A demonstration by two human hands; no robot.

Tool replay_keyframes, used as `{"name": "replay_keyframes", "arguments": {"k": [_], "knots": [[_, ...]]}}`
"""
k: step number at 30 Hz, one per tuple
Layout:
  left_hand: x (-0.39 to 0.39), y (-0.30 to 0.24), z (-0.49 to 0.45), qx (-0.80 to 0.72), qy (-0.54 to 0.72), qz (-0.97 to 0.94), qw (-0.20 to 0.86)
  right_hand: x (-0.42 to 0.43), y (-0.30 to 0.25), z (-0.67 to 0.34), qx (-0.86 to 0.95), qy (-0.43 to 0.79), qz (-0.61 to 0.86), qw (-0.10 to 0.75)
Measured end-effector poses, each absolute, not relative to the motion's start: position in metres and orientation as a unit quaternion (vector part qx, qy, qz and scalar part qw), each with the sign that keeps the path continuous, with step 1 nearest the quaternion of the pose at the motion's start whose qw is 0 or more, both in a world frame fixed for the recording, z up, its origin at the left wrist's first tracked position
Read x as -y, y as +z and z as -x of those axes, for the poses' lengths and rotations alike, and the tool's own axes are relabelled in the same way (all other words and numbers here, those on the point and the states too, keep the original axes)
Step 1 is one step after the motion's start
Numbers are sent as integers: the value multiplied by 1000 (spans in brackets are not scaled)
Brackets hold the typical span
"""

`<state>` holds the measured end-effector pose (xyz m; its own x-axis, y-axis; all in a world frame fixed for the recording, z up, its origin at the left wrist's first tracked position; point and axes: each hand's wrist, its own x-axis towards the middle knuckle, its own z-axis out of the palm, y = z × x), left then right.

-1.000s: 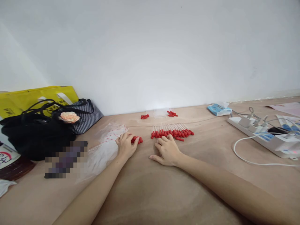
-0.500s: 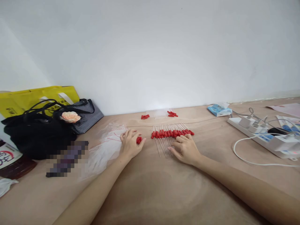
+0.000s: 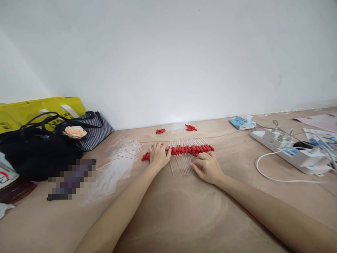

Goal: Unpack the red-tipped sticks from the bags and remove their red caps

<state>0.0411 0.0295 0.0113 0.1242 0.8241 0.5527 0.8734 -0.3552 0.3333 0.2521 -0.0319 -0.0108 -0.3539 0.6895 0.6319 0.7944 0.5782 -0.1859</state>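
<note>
A row of thin pale sticks (image 3: 184,165) lies mid-table, with small red pieces (image 3: 184,149) banded across the middle. Sticks reach out both behind and in front of the band. At the row's left end is my left hand (image 3: 159,156), thumb and fingers closed around a red piece. Just left of it lies a small heap of loose red pieces (image 3: 145,156). My right hand (image 3: 208,167) rests by the row's right half, fingers curled and thumb beside the front sticks; what it grips is hidden.
Two small red clusters, left (image 3: 160,131) and right (image 3: 191,127), lie near the wall beside a clear bag (image 3: 177,127). Clear zip bags (image 3: 113,172) spread at left, near a black bag (image 3: 39,151). Tissues (image 3: 242,123) and a power strip (image 3: 289,151) with cables are on the right.
My left hand has moved right, from the loose red pieces to the row's left end, uncovering the heap. My right hand stays by the row. The view has shifted slightly.
</note>
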Motion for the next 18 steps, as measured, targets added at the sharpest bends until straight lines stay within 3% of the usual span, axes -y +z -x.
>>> {"name": "replay_keyframes", "arguments": {"k": [4, 18], "knots": [[-17, 15, -41, 570, -423, 702, -56, 32, -10, -253, 824, -71, 452, 335], [8, -10, -46, 549, -509, 534, -393, 32, -11, -252, 821, -80, 445, 348]]}}
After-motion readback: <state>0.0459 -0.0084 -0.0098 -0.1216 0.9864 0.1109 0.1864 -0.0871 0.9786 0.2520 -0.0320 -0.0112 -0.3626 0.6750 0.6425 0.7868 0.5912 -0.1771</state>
